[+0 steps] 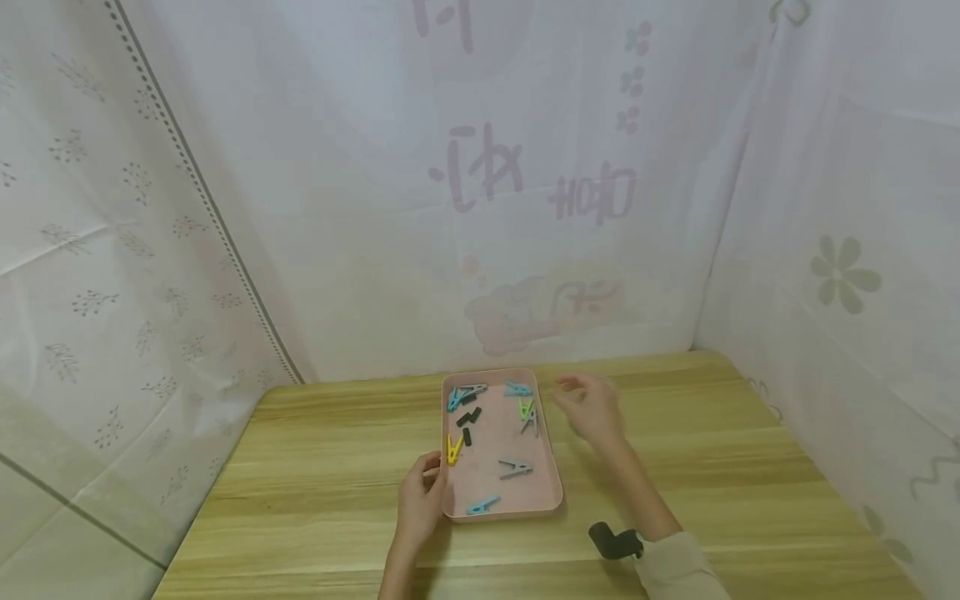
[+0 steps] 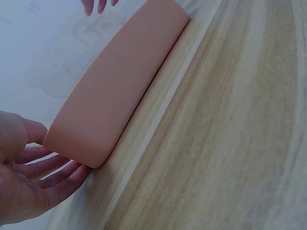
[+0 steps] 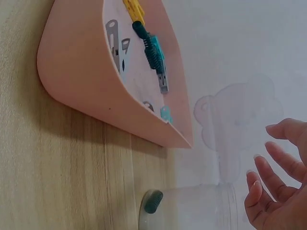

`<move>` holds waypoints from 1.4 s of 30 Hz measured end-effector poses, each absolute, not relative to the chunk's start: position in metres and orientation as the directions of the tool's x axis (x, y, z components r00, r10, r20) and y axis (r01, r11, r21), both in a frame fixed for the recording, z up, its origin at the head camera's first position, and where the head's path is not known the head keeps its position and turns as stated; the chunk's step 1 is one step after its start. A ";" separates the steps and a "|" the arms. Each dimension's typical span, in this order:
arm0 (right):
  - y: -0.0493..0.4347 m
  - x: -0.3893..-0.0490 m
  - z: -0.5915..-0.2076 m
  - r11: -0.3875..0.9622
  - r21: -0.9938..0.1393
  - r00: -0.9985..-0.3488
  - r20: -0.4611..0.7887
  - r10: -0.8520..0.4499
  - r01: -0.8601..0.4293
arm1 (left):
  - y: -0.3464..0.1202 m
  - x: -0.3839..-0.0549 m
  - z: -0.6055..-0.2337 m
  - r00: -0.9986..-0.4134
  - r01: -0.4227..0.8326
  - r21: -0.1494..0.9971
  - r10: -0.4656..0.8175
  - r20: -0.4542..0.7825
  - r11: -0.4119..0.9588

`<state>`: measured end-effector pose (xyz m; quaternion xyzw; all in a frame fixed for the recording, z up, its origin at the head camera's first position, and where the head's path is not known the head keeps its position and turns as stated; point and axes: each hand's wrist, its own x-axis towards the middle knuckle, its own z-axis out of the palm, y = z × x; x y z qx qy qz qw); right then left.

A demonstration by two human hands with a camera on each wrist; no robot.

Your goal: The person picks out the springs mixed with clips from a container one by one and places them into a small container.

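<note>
A pink tray point(image 1: 487, 505) lies on the table, holding clothespins and small dark ridged cylinders. My left hand point(image 1: 422, 500) is at the tray's left side; in the left wrist view its fingers point(image 2: 67, 184) are fairly straight and touch the tray's outer wall, thumb by the rim. Beyond the tray's right edge my right hand point(image 1: 592, 408) hovers, holding nothing, its fingers loosely bent. Near it, in the right wrist view, a clear jar point(image 3: 201, 206) stands with a dark green ridged piece point(image 3: 153, 201) at its bottom. Inside the tray are a yellow clothespin point(image 1: 454, 450) and a green clothespin point(image 1: 525, 408).
Blue clothespins point(image 1: 482, 505) and grey clothespins point(image 1: 516, 469) lie scattered in the tray, and several dark cylinders point(image 1: 467, 437) are toward its left side. The wooden table point(image 1: 315, 483) extends to both sides. Printed white curtains point(image 1: 360, 250) hang behind and beside it.
</note>
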<state>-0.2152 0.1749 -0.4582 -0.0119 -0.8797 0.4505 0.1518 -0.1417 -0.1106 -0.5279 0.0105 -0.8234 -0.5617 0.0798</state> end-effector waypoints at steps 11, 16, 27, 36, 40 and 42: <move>0.162 -0.219 -0.451 0.560 -0.820 -0.972 0.209 0.104 -0.117 | -0.113 -0.141 -0.527 -0.989 0.085 0.923 -0.079 0.123 0.375; 0.158 -0.224 -0.449 0.581 -0.805 -0.976 0.202 0.083 -0.117 | -0.115 -0.141 -0.527 -0.991 0.099 0.920 -0.045 0.125 0.379; 0.149 -0.228 -0.451 0.558 -0.811 -0.971 0.234 0.035 -0.176 | -0.116 -0.141 -0.526 -0.991 0.123 0.903 0.000 0.135 0.411; 0.138 -0.229 -0.453 0.546 -0.822 -0.981 0.193 0.004 -0.159 | -0.116 -0.141 -0.525 -0.994 0.106 0.904 0.012 0.112 0.415; 0.133 -0.229 -0.451 0.558 -0.817 -0.984 0.176 -0.001 -0.146 | -0.117 -0.141 -0.527 -0.991 0.135 0.902 0.033 0.133 0.410; 0.131 -0.229 -0.451 0.572 -0.807 -0.985 0.175 -0.001 -0.144 | -0.117 -0.140 -0.528 -0.988 0.152 0.902 0.044 0.146 0.404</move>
